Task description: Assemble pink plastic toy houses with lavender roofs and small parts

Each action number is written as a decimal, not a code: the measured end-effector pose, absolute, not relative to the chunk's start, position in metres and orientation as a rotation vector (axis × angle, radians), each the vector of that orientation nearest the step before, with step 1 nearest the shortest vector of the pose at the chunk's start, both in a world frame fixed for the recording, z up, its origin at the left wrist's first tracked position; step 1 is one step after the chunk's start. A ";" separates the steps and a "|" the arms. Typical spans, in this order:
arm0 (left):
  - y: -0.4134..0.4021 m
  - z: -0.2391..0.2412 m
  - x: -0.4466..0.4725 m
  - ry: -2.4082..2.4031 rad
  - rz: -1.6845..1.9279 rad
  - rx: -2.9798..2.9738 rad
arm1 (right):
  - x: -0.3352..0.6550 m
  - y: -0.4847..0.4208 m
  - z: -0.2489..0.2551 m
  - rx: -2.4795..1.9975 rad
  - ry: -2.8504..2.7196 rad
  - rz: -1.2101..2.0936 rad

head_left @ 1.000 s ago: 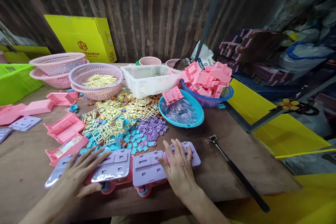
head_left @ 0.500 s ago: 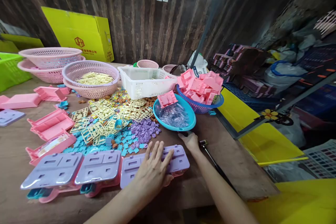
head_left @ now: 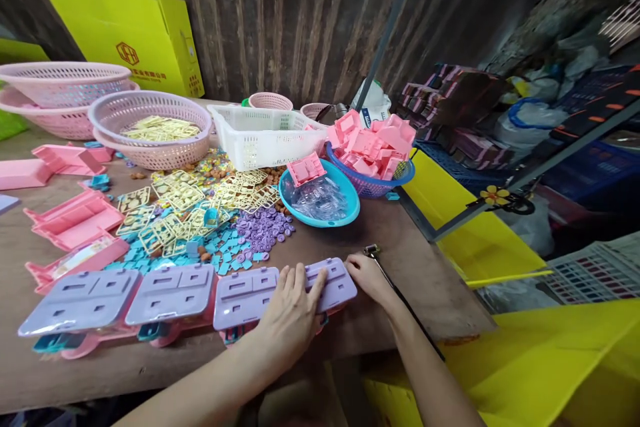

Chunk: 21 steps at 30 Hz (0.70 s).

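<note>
Under the left hand (head_left: pixel 293 310) and stretching away to its left, a row of purple-lidded pink toy cases (head_left: pixel 173 295) is lying near the table's front edge, its long axis running side to side, lids facing up and teal latches (head_left: pixel 153 331) pointing toward the wearer. The left hand is resting palm down, fingers spreading over the rightmost lids. The right hand (head_left: pixel 370 278), apart from the left, is curling just beside the row's right end; whether it is holding anything, I cannot tell. Beyond the left hand, purple swirl discs (head_left: pixel 263 230), blue squares (head_left: pixel 225 253) and cream sprues (head_left: pixel 180 190) are littering the brown table (head_left: pixel 320 250), and a blue bowl (head_left: pixel 325 221) is holding clear plastic parts (head_left: pixel 320 200). A slim black rod (head_left: pixel 410 309) is lying beside the right hand. Well past both hands, a yellow JFH carton (head_left: pixel 130 33) is standing before a dark wood-grain wall (head_left: pixel 270 27).
</note>
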State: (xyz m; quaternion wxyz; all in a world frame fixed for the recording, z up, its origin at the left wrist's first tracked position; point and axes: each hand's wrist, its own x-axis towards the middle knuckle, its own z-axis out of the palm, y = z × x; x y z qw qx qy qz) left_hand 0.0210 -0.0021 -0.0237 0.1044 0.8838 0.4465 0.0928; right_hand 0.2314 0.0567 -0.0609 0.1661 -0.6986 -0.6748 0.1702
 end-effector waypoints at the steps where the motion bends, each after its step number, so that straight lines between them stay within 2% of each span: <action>1: -0.006 -0.028 0.027 1.324 0.321 2.575 | 0.236 0.049 -0.061 -1.974 -1.935 0.468; 8: -0.027 -0.060 0.040 1.191 0.820 2.146 | 0.249 0.032 -0.070 -1.956 -1.917 0.308; 12: -0.024 -0.066 0.036 1.063 0.920 1.868 | 0.250 0.025 -0.073 -1.889 -2.016 0.203; 21: -0.005 -0.059 0.050 1.175 1.160 1.591 | 0.250 0.012 -0.061 -1.859 -2.260 0.083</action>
